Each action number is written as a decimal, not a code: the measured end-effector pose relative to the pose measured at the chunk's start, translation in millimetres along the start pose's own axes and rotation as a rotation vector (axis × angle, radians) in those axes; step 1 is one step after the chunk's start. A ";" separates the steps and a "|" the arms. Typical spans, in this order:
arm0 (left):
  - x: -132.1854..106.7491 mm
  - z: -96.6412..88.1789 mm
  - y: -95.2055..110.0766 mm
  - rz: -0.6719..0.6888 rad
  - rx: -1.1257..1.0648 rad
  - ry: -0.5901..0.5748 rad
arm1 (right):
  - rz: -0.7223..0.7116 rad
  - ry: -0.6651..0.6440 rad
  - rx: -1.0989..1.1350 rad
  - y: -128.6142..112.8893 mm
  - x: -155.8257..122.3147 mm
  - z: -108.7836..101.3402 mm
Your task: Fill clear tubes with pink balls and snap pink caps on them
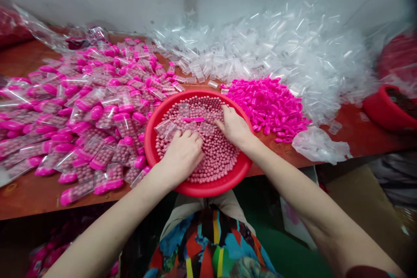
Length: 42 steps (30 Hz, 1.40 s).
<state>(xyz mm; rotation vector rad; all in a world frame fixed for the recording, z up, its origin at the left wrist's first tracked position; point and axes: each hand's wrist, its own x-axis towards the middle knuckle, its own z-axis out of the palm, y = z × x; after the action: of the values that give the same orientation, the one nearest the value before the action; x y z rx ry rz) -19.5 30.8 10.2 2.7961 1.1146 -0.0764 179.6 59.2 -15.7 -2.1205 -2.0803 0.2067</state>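
A red basin (198, 189) full of small pink beads (221, 156) sits at the table's front edge. My left hand (184, 154) is over the beads, fingers curled down; what is under them is hidden. Close to its fingertips lie clear plastic boxes (167, 129) and a bright pink cap (193, 119). At the basin's right side, my right hand (235, 127) reaches in with thumb and fingers apart, its fingertips touching the beads. Another clear box (206, 128) lies between the two hands.
Bead-filled boxes with pink caps (97, 113) cover the table's left side. Right of the basin are loose pink caps (267, 106), with clear empty boxes (270, 47) heaped behind them. A crumpled plastic bag (321, 144) and another red container (391, 110) are farther right.
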 end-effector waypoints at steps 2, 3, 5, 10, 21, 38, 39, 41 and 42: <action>-8.5 1.0 -3.1 -0.010 -0.019 0.014 | -0.103 -0.009 -0.072 -7.9 -9.3 -5.9; -11.6 2.4 -5.0 -0.012 -0.025 0.028 | -0.162 -0.047 -0.104 -11.8 -13.3 -7.1; -15.4 6.5 -8.5 -0.012 -0.040 0.062 | -0.251 -0.148 -0.167 -18.4 -19.1 -5.5; -13.8 14.2 -5.6 -0.066 -0.121 0.187 | -0.168 -0.215 -0.019 -24.9 -32.9 5.0; -0.9 18.5 4.4 -0.167 -0.805 0.287 | -0.155 -0.256 0.869 -12.3 -79.8 -7.8; -21.0 18.1 -10.9 -0.099 -0.307 0.207 | -0.488 -0.343 -0.277 -19.6 -45.4 11.1; -22.0 18.2 -11.1 -0.116 -0.267 0.205 | -0.493 -0.394 -0.200 -21.6 -45.1 15.0; -22.9 18.7 -11.7 -0.136 -0.220 0.208 | -0.453 -0.473 0.046 -18.4 -43.0 17.6; -22.8 19.0 -11.9 -0.138 -0.203 0.208 | -0.409 -0.487 0.205 -14.0 -41.2 16.2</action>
<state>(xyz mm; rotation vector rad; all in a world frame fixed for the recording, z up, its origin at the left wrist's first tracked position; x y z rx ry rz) -44.2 21.2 -7.7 2.5896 1.2806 0.3040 161.7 18.6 -29.2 -1.5939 -2.5594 0.9094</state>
